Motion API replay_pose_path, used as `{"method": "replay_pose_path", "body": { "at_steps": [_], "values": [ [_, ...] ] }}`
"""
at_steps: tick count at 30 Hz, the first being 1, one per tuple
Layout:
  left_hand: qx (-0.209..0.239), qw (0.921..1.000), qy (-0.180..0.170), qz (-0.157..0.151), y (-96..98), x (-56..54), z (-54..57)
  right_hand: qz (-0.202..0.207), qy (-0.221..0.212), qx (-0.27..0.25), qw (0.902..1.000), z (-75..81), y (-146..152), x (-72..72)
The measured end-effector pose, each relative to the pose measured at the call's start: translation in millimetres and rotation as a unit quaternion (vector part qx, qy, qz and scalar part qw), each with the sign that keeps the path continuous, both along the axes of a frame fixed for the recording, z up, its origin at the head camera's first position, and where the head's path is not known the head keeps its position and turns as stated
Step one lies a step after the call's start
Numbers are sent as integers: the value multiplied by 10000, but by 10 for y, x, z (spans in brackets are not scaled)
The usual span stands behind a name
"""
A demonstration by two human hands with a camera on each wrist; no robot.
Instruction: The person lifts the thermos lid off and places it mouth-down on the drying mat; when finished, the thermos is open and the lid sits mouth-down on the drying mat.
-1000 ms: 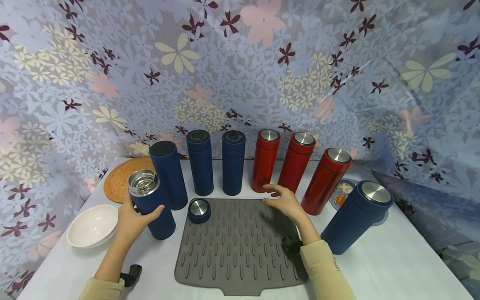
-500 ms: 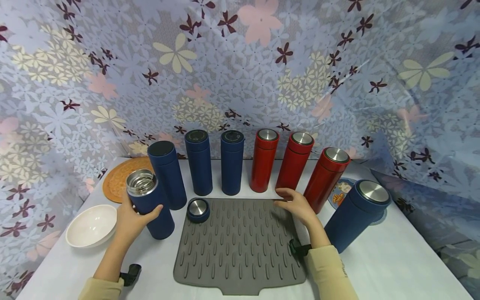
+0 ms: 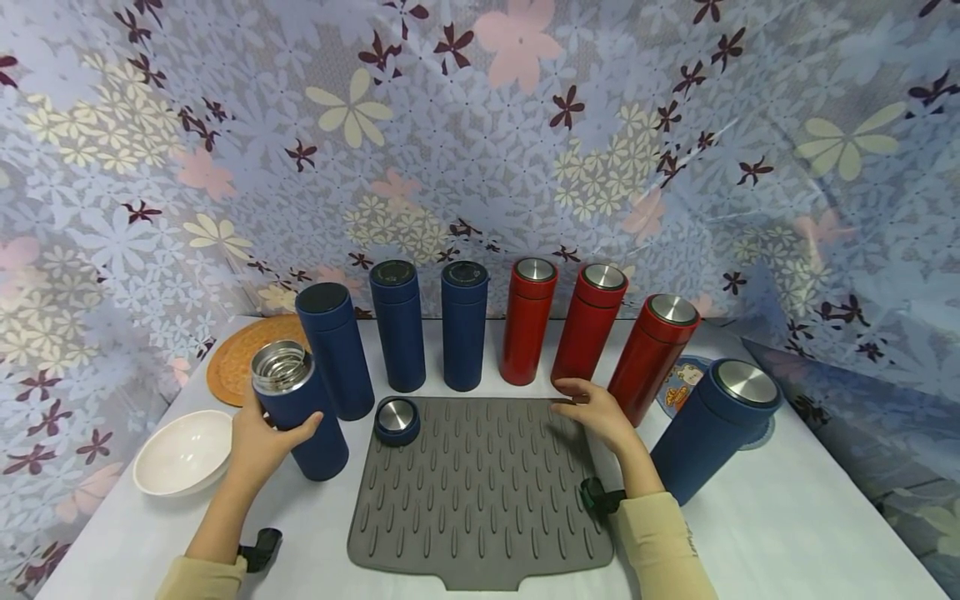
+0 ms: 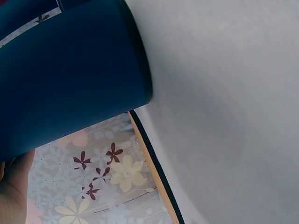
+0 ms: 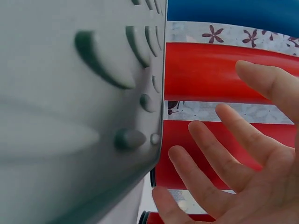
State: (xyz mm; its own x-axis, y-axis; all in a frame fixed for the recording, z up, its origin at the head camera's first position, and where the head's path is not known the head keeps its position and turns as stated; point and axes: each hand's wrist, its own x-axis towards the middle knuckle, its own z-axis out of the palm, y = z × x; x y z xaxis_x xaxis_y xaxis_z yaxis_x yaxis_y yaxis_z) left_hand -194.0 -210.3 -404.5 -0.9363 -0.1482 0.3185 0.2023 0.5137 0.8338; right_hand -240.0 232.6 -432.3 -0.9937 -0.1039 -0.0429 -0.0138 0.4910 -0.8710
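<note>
My left hand [image 3: 266, 442] grips a blue thermos flask [image 3: 318, 433] whose steel mouth is uncovered. In the left wrist view the flask [image 4: 70, 74] has its base at or close to the white tabletop. A blue lid with a steel top [image 3: 397, 419] sits on the back left corner of a grey ridged mat [image 3: 480, 492]. Over the mat's back right part my right hand [image 3: 596, 414] hovers with relaxed, spread fingers, holding nothing. Behind it stand red thermoses, the middle one [image 3: 588, 325] being nearest; the right wrist view shows the fingers [image 5: 219, 163] in front of them.
Several capped blue thermoses [image 3: 465, 333] stand at the back left, beside the red ones. A thicker blue thermos [image 3: 712, 433] stands right of the right forearm. A white bowl [image 3: 183, 454] and a round brown board [image 3: 243, 358] lie left; a patterned coaster [image 3: 684, 379] lies right.
My right hand has shifted a little to the right over the mat, then stayed nearly still. The left hand keeps its grip on the thermos flask with hardly any movement.
</note>
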Motion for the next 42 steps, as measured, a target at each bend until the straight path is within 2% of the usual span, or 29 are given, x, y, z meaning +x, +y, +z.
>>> {"method": "replay_pose_path", "body": {
  "at_steps": [10, 16, 18, 20, 24, 28, 32, 35, 42],
  "values": [
    [-9, 10000, -65, 11, -16, 1, -6, 26, -120, 5, 9999, -4, -6, 3],
    [169, 9995, -226, -171, -16, 34, 37, 49, -142, 28, 9999, 10, -9, 19],
    [313, 9991, -136, -268, -31, 43, 67, 51, -162, 48, 9998, 3, -7, 14],
    [469, 9981, 94, -382, -55, 43, 94, 51, -185, 49, 9998, -6, -8, 7],
    [862, 9914, 790, -592, -69, 40, 171, 63, -232, 44, 9997, -11, -14, -1],
    [1143, 9751, 1804, -606, -34, 39, 284, 83, -220, -28, 9997, -4, -22, 1],
    [1086, 9500, 2923, -156, 26, 44, 402, 64, -169, -64, 9998, -3, -26, 6],
    [1145, 9241, 3646, 76, 111, 61, 492, -8, -199, 48, 9998, -19, -31, -4],
    [1288, 8673, 4808, 92, 496, 134, 763, -175, -483, 359, 9980, -38, -46, -23]
  ]
}}
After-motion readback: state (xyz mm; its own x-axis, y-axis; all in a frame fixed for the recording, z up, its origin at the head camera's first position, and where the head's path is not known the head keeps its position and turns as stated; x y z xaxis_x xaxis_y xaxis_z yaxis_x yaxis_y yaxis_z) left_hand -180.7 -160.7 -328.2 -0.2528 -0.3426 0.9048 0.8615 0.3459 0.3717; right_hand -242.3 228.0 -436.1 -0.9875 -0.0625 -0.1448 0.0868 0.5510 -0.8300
